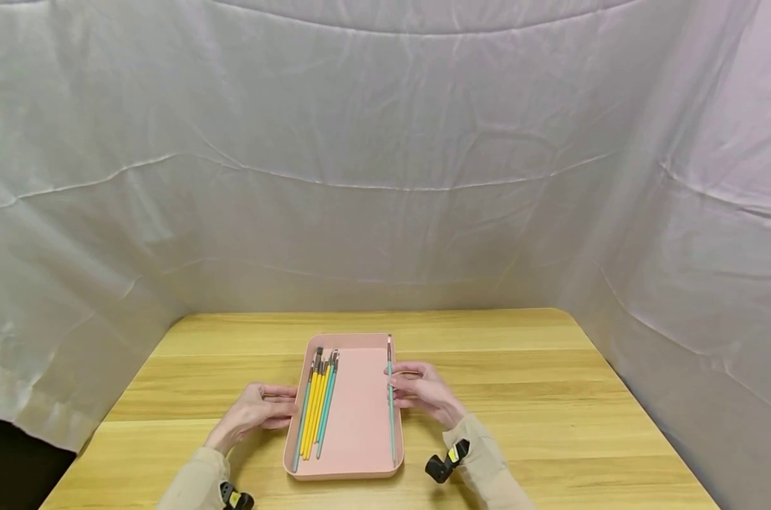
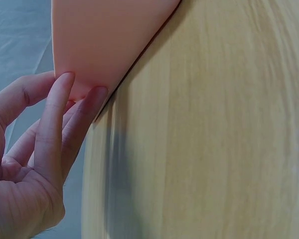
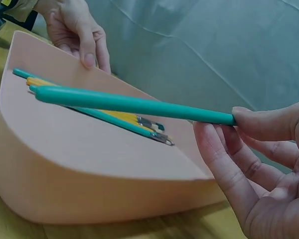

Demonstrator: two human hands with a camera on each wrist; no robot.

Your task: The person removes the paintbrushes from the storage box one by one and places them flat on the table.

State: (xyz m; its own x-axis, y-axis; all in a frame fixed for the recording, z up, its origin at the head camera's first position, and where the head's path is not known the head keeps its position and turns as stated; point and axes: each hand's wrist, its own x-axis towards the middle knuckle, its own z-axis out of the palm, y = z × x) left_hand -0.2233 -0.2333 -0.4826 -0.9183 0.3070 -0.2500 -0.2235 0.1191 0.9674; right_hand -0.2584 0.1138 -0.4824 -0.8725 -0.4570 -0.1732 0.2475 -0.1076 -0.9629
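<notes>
1. Head: a brush (image 1: 392, 428) is held lengthwise along the tray's (image 1: 362, 453) right side; the right hand (image 1: 426, 392) is nearer.
2. Left wrist: the tray is touched by the left hand's (image 2: 47, 154) extended fingers.
3. Right wrist: the brush is pinched above the tray.

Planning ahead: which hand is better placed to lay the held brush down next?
Likely the right hand: it pinches the brush over the tray, while the left hand grips the tray's side.
</notes>
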